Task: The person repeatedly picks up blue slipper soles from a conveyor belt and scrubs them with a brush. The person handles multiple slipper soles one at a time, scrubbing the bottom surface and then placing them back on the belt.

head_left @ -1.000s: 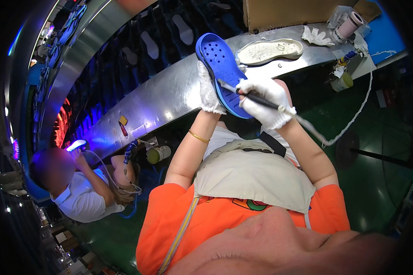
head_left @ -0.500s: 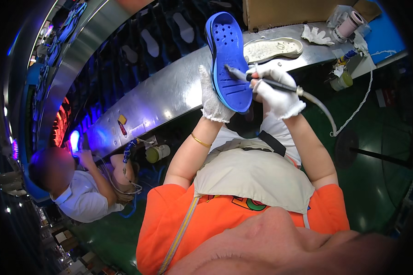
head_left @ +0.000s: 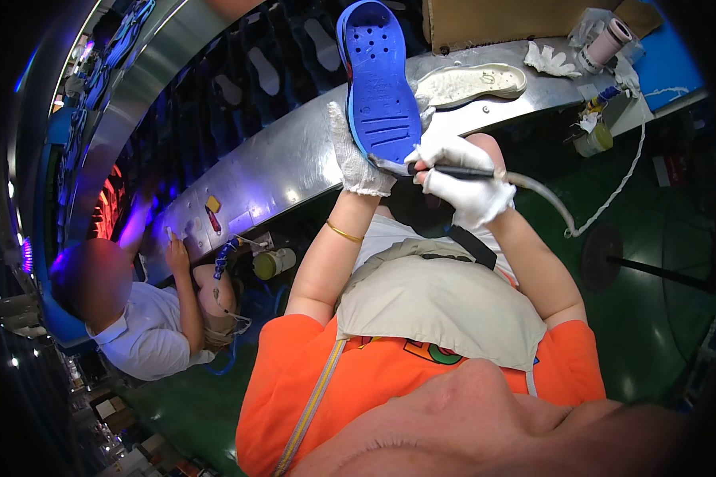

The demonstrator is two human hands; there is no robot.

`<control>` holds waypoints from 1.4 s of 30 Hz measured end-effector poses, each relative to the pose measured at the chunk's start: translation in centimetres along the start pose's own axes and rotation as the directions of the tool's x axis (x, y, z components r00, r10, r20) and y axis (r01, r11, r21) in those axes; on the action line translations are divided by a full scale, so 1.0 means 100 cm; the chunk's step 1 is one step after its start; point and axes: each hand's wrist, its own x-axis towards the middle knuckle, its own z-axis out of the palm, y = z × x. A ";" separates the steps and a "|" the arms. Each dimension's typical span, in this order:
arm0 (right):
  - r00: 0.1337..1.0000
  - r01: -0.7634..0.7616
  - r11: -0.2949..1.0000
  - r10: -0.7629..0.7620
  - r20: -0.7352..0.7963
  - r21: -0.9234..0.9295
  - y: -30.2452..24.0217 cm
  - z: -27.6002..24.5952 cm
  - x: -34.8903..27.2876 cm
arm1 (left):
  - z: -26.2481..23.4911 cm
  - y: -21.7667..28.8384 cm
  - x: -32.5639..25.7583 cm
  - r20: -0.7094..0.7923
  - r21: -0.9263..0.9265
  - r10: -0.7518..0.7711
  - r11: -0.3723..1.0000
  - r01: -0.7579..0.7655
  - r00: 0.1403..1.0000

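My left hand (head_left: 358,163), in a whitish knitted glove, is closed around the edge and underside of a blue shoe sole (head_left: 383,107). The sole's inner face, with round holes at the far end and slots nearer me, is turned up toward me. In my gloved right hand (head_left: 468,191), a brush (head_left: 457,170) with a black handle is gripped, and a pale hose (head_left: 545,192) runs from its back end. The brush tip is at the sole's near end, close to the rim; whether it touches is hard to see. Beyond, an off-white sole (head_left: 471,84) lies on the metal bench (head_left: 274,163).
Dark soles and pale insole shapes (head_left: 264,71) fill the conveyor behind the bench. A loose white glove (head_left: 550,60), a pinkish spool (head_left: 608,41) and cardboard (head_left: 509,22) sit at the far right. A jar (head_left: 595,141) hangs nearby. A co-worker (head_left: 147,330) sits at left.
The blue sole has shifted up and slightly left with my left hand. My right hand has brought the brush from the sole's middle down to its near end. The co-worker's arms have moved.
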 end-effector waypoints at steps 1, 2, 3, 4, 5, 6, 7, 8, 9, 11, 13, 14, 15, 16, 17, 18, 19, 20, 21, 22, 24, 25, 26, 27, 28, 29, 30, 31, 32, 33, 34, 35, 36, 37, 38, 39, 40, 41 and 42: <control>1.000 -0.002 1.000 0.002 0.007 0.004 0.000 -0.007 0.004 | -0.003 0.002 0.001 0.005 0.068 -0.001 0.998 0.000 1.000; 1.000 -0.004 1.000 0.004 0.015 0.008 0.001 -0.013 0.008 | -0.004 0.003 0.001 0.009 0.136 -0.002 0.991 0.001 1.000; 0.998 -0.018 0.999 0.020 -0.060 0.031 0.002 -0.015 0.010 | 0.002 0.004 0.003 -0.020 0.182 0.003 0.983 0.001 1.000; 0.996 -0.021 0.999 0.025 -0.084 0.041 0.000 -0.015 0.009 | 0.008 0.006 0.004 -0.051 0.227 0.006 0.974 0.006 0.999; 0.998 0.043 0.999 -0.044 -0.050 -0.017 0.003 -0.014 0.009 | 0.010 0.006 0.005 -0.059 0.160 -0.007 0.987 0.016 0.998; 0.994 0.107 0.992 -0.108 -0.012 -0.074 0.005 -0.012 0.009 | 0.013 0.006 0.006 -0.067 0.091 -0.019 0.996 0.025 0.998; 0.997 0.066 0.993 -0.063 0.039 -0.095 -0.007 -0.010 0.006 | 0.016 0.006 0.007 -0.064 0.150 -0.011 0.989 0.021 0.998; 0.998 0.054 0.997 -0.051 0.048 -0.060 -0.002 -0.010 0.005 | 0.019 0.007 0.008 -0.060 0.208 -0.003 0.978 0.016 0.998; 0.996 0.053 0.997 -0.049 0.069 -0.062 -0.003 -0.013 0.006 | 0.021 0.008 0.007 -0.059 0.267 0.005 0.964 0.011 0.998; 1.000 0.019 0.999 -0.018 0.023 -0.044 0.000 -0.017 0.011 | 0.008 0.010 0.010 -0.011 0.267 -0.022 0.963 0.024 1.000; 0.999 0.041 0.999 -0.041 -0.012 -0.036 0.000 -0.018 0.011 | 0.005 0.014 0.012 0.003 0.132 -0.063 0.989 0.062 0.998; 0.998 0.070 0.997 -0.069 0.002 -0.032 0.002 -0.018 0.011 | 0.006 0.016 0.013 -0.005 -0.006 -0.091 0.996 0.091 0.996; 0.998 0.059 0.998 -0.059 0.012 -0.017 0.002 -0.016 0.009 | 0.008 0.020 0.014 0.062 -0.212 -0.178 0.959 0.188 0.982; 0.999 0.049 0.999 -0.049 0.023 -0.001 0.003 -0.014 0.005 | 0.007 0.022 0.015 0.084 -0.237 -0.184 0.951 0.199 0.979; 0.998 0.022 0.998 -0.025 0.057 0.060 0.004 -0.014 0.002 | 0.007 0.023 0.017 0.105 -0.263 -0.190 0.941 0.211 0.976; 0.997 -0.038 0.995 0.032 0.064 0.088 0.005 -0.017 0.000 | 0.007 0.024 0.017 0.126 -0.287 -0.193 0.932 0.222 0.973; 0.993 -0.097 0.989 0.089 0.072 0.115 0.006 -0.020 -0.002 | 0.009 0.025 0.017 0.143 -0.262 -0.202 0.936 0.234 0.969; 0.986 -0.157 0.977 0.146 0.082 0.142 0.007 -0.024 -0.003 | 0.010 0.026 0.017 0.141 -0.279 -0.215 0.928 0.247 0.966; 0.986 -0.166 0.960 0.155 0.066 0.224 0.006 -0.024 -0.002 | 0.011 0.026 0.017 0.138 -0.297 -0.231 0.918 0.263 0.963; 0.992 -0.125 0.973 0.120 0.039 0.193 0.003 -0.025 0.000 | 0.013 0.027 0.017 0.135 -0.315 -0.246 0.908 0.277 0.960; 0.999 -0.043 0.993 0.044 -0.012 0.109 -0.012 -0.020 0.005 | 0.016 0.025 0.017 0.091 -0.125 -0.258 0.955 0.268 0.962; 0.997 0.076 0.997 -0.075 -0.018 0.016 -0.005 -0.020 0.009 | 0.016 0.026 0.017 0.070 -0.062 -0.272 0.959 0.276 0.960; 0.988 0.150 0.987 -0.148 0.034 -0.064 -0.006 -0.020 0.012 | 0.016 0.026 0.018 0.047 0.002 -0.284 0.959 0.285 0.958; 0.972 0.226 0.964 -0.215 0.092 -0.139 -0.007 -0.020 0.015 | 0.018 0.026 0.018 0.004 0.037 -0.287 0.957 0.287 0.958; 0.949 0.303 0.930 -0.275 0.155 -0.209 -0.008 -0.021 0.019 | 0.022 0.026 0.019 -0.039 0.072 -0.287 0.955 0.289 0.957; 0.895 0.441 0.811 -0.367 0.252 -0.385 -0.010 -0.024 0.023 | 0.027 0.027 0.021 -0.082 0.106 -0.286 0.950 0.293 0.955; 0.941 0.327 0.873 -0.265 0.210 -0.363 -0.009 -0.020 0.020 | 0.029 0.027 0.020 -0.126 0.140 -0.283 0.944 0.299 0.951; 0.948 0.298 0.895 -0.237 0.212 -0.331 -0.007 -0.020 0.022 | 0.027 0.030 0.023 -0.150 0.161 -0.290 0.936 0.313 0.945; 0.954 0.268 0.916 -0.209 0.214 -0.299 -0.006 -0.020 0.023 | 0.026 0.032 0.024 -0.165 0.154 -0.311 0.929 0.336 0.936; 0.966 0.219 0.919 -0.158 0.203 -0.326 -0.007 -0.020 0.024 | 0.026 0.034 0.025 -0.181 0.147 -0.330 0.923 0.357 0.927; 0.976 0.170 0.920 -0.107 0.191 -0.353 -0.008 -0.019 0.025 | 0.025 0.035 0.026 -0.196 0.140 -0.349 0.915 0.378 0.917; 0.983 0.120 0.917 -0.056 0.176 -0.379 -0.009 -0.020 0.025 | 0.024 0.037 0.027 -0.214 0.185 -0.355 0.900 0.395 0.910; 0.979 0.125 0.882 -0.035 0.202 -0.455 -0.012 -0.022 0.027 | 0.023 0.039 0.029 -0.231 0.228 -0.362 0.882 0.412 0.903; 0.974 0.132 0.840 -0.011 0.226 -0.526 -0.017 -0.025 0.030 | 0.021 0.040 0.031 -0.248 0.271 -0.368 0.862 0.428 0.896; 0.969 0.141 0.792 0.014 0.248 -0.594 -0.022 -0.029 0.033 | 0.021 0.041 0.032 -0.265 0.312 -0.373 0.840 0.445 0.889; 0.964 0.078 0.689 0.132 0.231 -0.720 -0.027 -0.035 0.036 | 0.022 0.040 0.033 -0.337 0.334 -0.359 0.819 0.467 0.871; 0.956 0.054 0.803 0.131 0.264 -0.593 -0.024 -0.040 0.036 | 0.024 0.040 0.034 -0.344 0.331 -0.373 0.810 0.483 0.862; 0.950 0.084 0.871 0.076 0.301 -0.484 -0.025 -0.042 0.036 | 0.028 0.040 0.033 -0.351 0.329 -0.388 0.801 0.500 0.852; 0.943 0.112 0.924 0.017 0.331 -0.366 -0.026 -0.043 0.035 | 0.030 0.040 0.034 -0.358 0.326 -0.402 0.792 0.516 0.843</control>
